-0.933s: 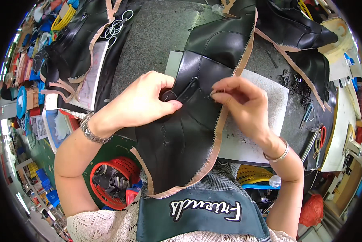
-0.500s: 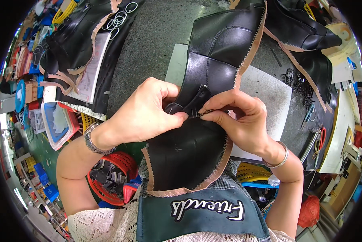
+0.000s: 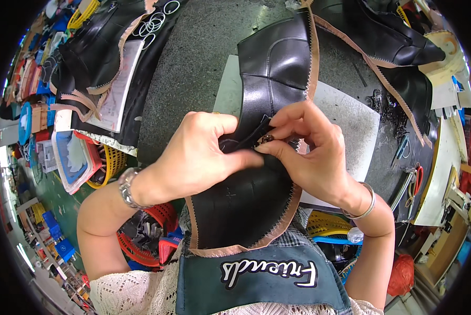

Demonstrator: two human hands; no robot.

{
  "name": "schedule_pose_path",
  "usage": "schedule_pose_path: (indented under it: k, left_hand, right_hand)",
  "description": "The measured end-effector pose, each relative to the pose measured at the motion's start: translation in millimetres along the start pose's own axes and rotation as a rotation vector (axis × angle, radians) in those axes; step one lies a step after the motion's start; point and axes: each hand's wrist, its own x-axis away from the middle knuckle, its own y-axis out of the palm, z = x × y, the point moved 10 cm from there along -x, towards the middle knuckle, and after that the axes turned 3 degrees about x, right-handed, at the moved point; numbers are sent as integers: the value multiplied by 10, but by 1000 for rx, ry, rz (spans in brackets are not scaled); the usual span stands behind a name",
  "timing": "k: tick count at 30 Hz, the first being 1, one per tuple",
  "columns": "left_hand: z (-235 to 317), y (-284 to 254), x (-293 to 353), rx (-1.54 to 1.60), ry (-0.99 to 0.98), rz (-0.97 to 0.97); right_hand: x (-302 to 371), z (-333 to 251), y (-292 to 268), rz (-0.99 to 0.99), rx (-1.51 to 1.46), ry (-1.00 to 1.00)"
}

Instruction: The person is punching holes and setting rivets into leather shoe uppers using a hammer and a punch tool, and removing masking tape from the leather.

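Observation:
A black leather boot upper with a tan, zigzag-cut edge lies from my lap up over the bench. At its middle a short black strap sticks up. My left hand is closed round the left side of the upper by the strap, its fingers partly hidden under the leather and its thumb blurred, reaching across to the right. My right hand pinches a small dark metal piece, perhaps a buckle, against the strap end. The exact join between piece and strap is hidden by the fingertips.
More black uppers lie on the bench at the back left and back right. White rings sit far left; dark small parts and scissors are on the right. A red basket stands below left, a yellow basket below right.
My left thumb has swung right to the right hand's fingertips. The right index finger has lifted, showing more of the dark metal piece. The upper's far end has shifted left and nearer.

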Motion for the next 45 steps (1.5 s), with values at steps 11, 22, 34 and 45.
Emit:
schedule_pose_path:
  k: [11,22,34,45]
  left_hand:
    - [-58,-15,74,111,31,109]
    - [34,-44,84,132,157,190]
    - [244,-52,116,-128,349,265]
    - [339,-69,143,-103,325,289]
  right_hand:
    - [99,177,5,39,-154,61]
    - [66,170,7,-23,-179,188]
    - [-95,-258,-118,-57,159,-279]
    - [37,-148,-179,75,82,-115]
